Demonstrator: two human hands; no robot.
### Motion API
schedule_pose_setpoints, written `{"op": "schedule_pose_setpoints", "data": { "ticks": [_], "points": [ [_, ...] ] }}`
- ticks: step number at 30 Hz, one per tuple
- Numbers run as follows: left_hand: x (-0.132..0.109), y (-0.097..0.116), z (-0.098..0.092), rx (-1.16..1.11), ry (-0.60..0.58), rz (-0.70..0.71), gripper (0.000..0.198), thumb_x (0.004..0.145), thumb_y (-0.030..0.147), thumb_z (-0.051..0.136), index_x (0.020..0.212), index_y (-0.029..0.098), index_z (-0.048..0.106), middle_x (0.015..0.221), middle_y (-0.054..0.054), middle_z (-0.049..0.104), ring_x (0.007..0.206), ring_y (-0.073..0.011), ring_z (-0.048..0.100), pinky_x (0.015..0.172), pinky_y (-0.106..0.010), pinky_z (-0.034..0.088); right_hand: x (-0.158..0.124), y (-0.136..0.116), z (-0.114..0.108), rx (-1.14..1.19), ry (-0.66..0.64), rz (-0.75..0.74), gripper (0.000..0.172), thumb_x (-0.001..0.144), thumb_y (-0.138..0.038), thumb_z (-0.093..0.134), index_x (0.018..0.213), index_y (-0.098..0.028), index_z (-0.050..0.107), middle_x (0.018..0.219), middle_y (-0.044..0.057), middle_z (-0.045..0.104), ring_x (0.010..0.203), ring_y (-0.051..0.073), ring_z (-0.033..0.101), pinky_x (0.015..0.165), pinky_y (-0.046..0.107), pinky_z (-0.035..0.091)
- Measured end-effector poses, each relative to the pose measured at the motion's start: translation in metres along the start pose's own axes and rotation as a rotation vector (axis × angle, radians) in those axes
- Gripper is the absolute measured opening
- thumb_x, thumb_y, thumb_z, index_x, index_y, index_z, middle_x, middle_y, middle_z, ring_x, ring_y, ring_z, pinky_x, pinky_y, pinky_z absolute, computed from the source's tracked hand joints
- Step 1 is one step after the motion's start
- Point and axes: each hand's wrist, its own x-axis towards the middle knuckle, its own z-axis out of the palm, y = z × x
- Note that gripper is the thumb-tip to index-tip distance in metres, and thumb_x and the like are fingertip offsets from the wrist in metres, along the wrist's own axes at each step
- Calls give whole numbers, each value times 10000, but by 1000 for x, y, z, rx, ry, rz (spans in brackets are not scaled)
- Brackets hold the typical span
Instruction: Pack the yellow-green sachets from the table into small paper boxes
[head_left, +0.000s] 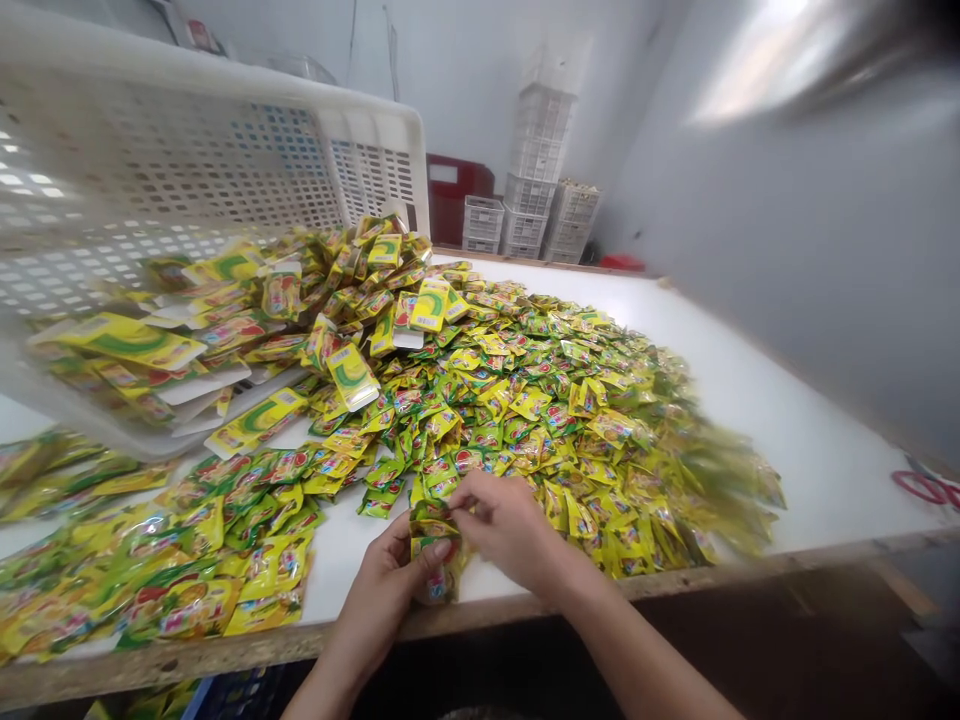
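Observation:
Near the table's front edge, my left hand (pixel 386 575) is closed around a few small yellow-green packets (pixel 429 522), its thumb pressed across the front. My right hand (pixel 506 525) meets them from the right, fingers pinched together at their upper edge. Its fingertips are partly hidden, so how much they grip is hard to see. Just beyond both hands spreads a large heap of similar shiny packets (pixel 525 400) with fruit pictures. More packets (pixel 195 590) lie in a pile left of my left hand.
A white plastic basket (pixel 375 125) lies tipped at the left, with yellow printed cartons (pixel 255 420) spilling from it onto the white table (pixel 810 440). Red-handled scissors (pixel 926 487) lie at the right edge. Stacked crates (pixel 536 150) and a dark red box (pixel 457 200) stand behind.

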Motion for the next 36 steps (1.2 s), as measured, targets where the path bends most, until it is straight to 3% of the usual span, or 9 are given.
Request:
{"op": "schedule_pose_setpoints", "data": {
  "ticks": [9, 16, 19, 22, 25, 28, 30, 33, 36],
  "points": [
    [-1, 4, 3, 46, -14, 8, 355, 748, 337, 745, 1063, 194, 664, 1050, -70, 711, 960, -233, 632, 866, -334, 496, 5, -11, -28, -117, -206, -42, 192, 836, -96, 562, 854, -205, 718, 723, -33, 678, 671, 110, 590, 624, 190, 413],
    [-2, 4, 1, 49, -38, 25, 299, 744, 321, 749, 1004, 189, 683, 962, -57, 715, 875, -217, 630, 789, -302, 493, -2, -12, -14, -173, -152, -10, 233, 790, -248, 721, 1020, -238, 685, 856, -26, 705, 605, 94, 545, 571, 193, 384],
    [-3, 5, -1, 117, -86, 7, 292, 763, 330, 736, 1020, 203, 678, 970, -46, 709, 896, -210, 622, 799, -286, 483, 0, -7, -3, -353, -129, -37, 90, 850, -184, 622, 891, -212, 697, 735, -16, 676, 663, 115, 573, 610, 206, 375],
    [-2, 3, -3, 139, -133, 21, 275, 796, 309, 710, 1050, 218, 655, 1009, -40, 693, 968, -211, 608, 851, -289, 465, 5, -3, 6, -528, -259, -75, 93, 811, -176, 636, 730, -192, 678, 638, -21, 616, 596, 115, 528, 554, 223, 328],
    [0, -1, -4, 102, -98, 35, 253, 786, 303, 720, 1010, 206, 654, 967, -40, 692, 905, -201, 613, 805, -282, 472, 4, -7, 8, -608, -229, -139, 80, 813, -210, 654, 745, -197, 694, 711, -5, 604, 629, 123, 513, 569, 238, 338],
    [1, -4, -4, 96, -72, 48, 279, 757, 296, 741, 1007, 194, 666, 951, -42, 704, 883, -207, 615, 799, -289, 478, -2, -9, 6, -547, -93, -208, 119, 877, -282, 631, 846, -224, 732, 991, 45, 610, 888, 173, 538, 745, 275, 415],
    [1, -3, -5, 136, -63, 60, 307, 731, 266, 757, 1018, 196, 675, 956, -34, 715, 899, -210, 615, 811, -281, 476, -7, -5, 6, -497, -105, -257, 131, 862, -331, 666, 823, -238, 749, 1098, 62, 588, 1042, 222, 489, 875, 335, 415],
    [1, -1, -7, 186, -56, 42, 365, 712, 230, 767, 1065, 208, 674, 991, -22, 727, 921, -208, 620, 831, -268, 476, -13, 8, 8, -380, -173, -265, 125, 821, -368, 715, 815, -253, 763, 1149, 67, 588, 1099, 244, 471, 927, 375, 422],
    [-4, 1, -9, 166, -49, 22, 399, 789, 319, 708, 1174, 235, 645, 1159, -27, 696, 1068, -223, 602, 959, -299, 445, -21, 21, 10, -151, -37, -182, 127, 841, -354, 696, 918, -274, 760, 1160, 67, 605, 1101, 235, 511, 954, 388, 425]
  ]
}}
